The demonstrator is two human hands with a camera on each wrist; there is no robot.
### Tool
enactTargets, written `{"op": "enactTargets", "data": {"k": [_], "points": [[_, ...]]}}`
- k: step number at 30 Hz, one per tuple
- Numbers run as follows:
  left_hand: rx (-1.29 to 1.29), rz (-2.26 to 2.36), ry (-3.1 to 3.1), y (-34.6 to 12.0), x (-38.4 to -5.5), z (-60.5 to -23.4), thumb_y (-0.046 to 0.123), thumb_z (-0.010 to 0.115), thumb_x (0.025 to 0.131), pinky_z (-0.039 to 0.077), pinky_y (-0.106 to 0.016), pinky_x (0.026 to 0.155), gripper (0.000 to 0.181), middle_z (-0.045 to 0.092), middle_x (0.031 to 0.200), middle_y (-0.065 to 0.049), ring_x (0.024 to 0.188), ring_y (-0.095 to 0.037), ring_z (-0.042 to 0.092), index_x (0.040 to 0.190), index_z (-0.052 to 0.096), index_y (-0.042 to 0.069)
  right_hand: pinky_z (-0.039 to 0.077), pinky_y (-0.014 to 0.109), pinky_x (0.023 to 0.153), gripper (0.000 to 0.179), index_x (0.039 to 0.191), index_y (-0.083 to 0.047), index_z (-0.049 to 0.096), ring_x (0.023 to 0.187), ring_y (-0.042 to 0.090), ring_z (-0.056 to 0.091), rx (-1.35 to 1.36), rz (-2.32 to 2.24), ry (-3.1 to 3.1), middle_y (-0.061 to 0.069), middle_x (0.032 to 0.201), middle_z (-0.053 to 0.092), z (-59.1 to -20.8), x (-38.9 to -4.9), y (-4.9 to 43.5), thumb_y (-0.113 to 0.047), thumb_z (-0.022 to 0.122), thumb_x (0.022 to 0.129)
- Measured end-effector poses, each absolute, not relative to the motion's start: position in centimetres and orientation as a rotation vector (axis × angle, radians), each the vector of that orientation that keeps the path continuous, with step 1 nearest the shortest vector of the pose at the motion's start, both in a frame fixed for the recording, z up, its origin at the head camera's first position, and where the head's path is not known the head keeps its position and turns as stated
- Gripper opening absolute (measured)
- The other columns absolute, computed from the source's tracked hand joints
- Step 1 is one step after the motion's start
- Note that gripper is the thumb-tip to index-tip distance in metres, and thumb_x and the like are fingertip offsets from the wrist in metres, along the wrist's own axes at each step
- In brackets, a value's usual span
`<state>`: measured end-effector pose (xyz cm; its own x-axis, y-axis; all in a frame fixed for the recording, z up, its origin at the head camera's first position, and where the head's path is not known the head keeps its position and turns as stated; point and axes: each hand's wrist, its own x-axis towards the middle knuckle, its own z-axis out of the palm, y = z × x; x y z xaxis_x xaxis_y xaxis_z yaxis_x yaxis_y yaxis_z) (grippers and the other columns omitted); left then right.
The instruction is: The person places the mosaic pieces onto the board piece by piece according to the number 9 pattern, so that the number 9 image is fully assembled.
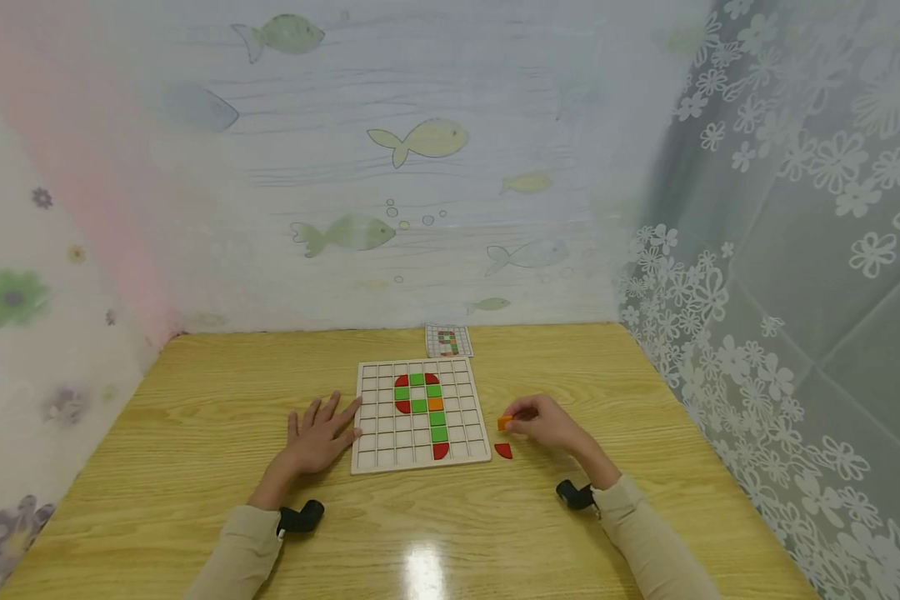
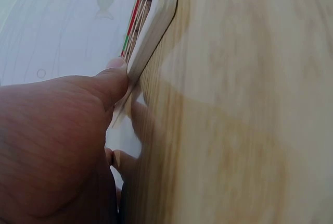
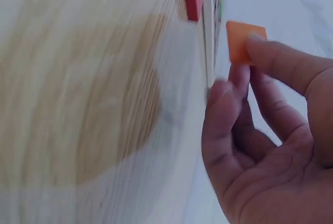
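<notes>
A square wooden grid board (image 1: 378, 433) lies on the table, with green, red and orange pieces set in its cells in the form of a 9. My left hand (image 1: 318, 442) rests spread on the table at the board's left edge, its thumb touching the rim in the left wrist view. To the right of the board, my right hand (image 1: 547, 421) pinches an orange square tile (image 3: 239, 39) between thumb and fingers, off the table. Just below that hand lies a red quarter-round piece (image 1: 503, 451), close to the board's right edge.
A small pattern card (image 1: 447, 342) showing a coloured 9 on a grid lies behind the board, near the wall. The wooden table (image 1: 232, 392) meets a fish-painted wall (image 1: 420, 275) at the back. Dark wrist cameras sit on both wrists.
</notes>
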<state>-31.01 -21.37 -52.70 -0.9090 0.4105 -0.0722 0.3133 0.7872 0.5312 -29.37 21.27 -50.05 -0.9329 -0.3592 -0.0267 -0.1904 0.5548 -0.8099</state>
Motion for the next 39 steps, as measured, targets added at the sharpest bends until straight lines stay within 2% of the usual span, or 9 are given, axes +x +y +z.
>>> {"op": "enactTargets", "data": {"k": [6, 9, 15, 22, 31, 39], "points": [[0.563, 0.759, 2.794, -21.4, -31.0, -52.6, 0.043, 0.045, 0.109, -0.013, -0.077, 0.11, 0.062, 0.007, 0.169, -0.024, 0.152, -0.055, -0.003, 0.163, 0.027, 0.017, 0.054, 0.033, 0.08, 0.013, 0.105, -0.003, 0.074, 0.091, 0.017, 0.065, -0.461, -1.288, 2.6, 0.007, 0.101, 0.071, -49.7, -28.7, 20.2, -0.011, 0.068, 0.098], [0.569, 0.787, 2.8, -21.4, -31.0, -52.6, 0.042, 0.046, 0.108, -0.013, -0.077, 0.11, 0.062, 0.009, 0.168, -0.025, 0.151, -0.056, -0.002, 0.162, 0.029, 0.017, 0.054, 0.033, 0.079, 0.015, 0.108, -0.001, 0.072, 0.091, 0.018, 0.066, -0.474, -1.289, 2.577, 0.008, 0.1, 0.071, -49.5, -28.5, 19.7, -0.013, 0.066, 0.099], [0.566, 0.768, 2.802, -21.4, -31.0, -52.7, 0.043, 0.046, 0.108, -0.012, -0.077, 0.11, 0.062, 0.008, 0.168, -0.025, 0.151, -0.055, -0.001, 0.162, 0.029, 0.017, 0.054, 0.033, 0.067, 0.021, 0.116, 0.007, 0.062, 0.082, 0.024, 0.069, -0.484, -1.432, 2.444, 0.019, 0.095, 0.075, -49.9, -28.6, 19.0, -0.01, 0.06, 0.103], [0.561, 0.75, 2.797, -21.4, -31.0, -52.6, 0.044, 0.045, 0.109, -0.012, -0.077, 0.111, 0.063, 0.007, 0.169, -0.023, 0.152, -0.055, -0.003, 0.163, 0.027, 0.018, 0.058, 0.033, 0.066, 0.024, 0.122, 0.011, 0.058, 0.078, 0.035, 0.07, -0.51, -1.552, 2.393, 0.029, 0.093, 0.073, -50.0, -28.4, 18.0, -0.005, 0.058, 0.104], [0.561, 0.753, 2.796, -21.4, -31.0, -52.6, 0.043, 0.044, 0.109, -0.013, -0.077, 0.11, 0.063, 0.006, 0.169, -0.024, 0.152, -0.055, -0.003, 0.163, 0.026, 0.017, 0.049, 0.025, 0.055, 0.022, 0.122, 0.003, 0.064, 0.068, 0.029, 0.067, -0.497, -1.512, 2.413, 0.022, 0.09, 0.075, -50.2, -28.2, 16.5, -0.005, 0.059, 0.102], [0.565, 0.752, 2.803, -21.3, -30.9, -52.4, 0.042, 0.044, 0.109, -0.012, -0.077, 0.11, 0.062, 0.007, 0.169, -0.024, 0.152, -0.055, -0.003, 0.163, 0.026, 0.017, 0.05, 0.027, 0.055, 0.022, 0.121, 0.001, 0.067, 0.069, 0.025, 0.066, -0.504, -1.502, 2.425, 0.019, 0.091, 0.076, -50.1, -27.8, 15.6, -0.006, 0.063, 0.1]]}}
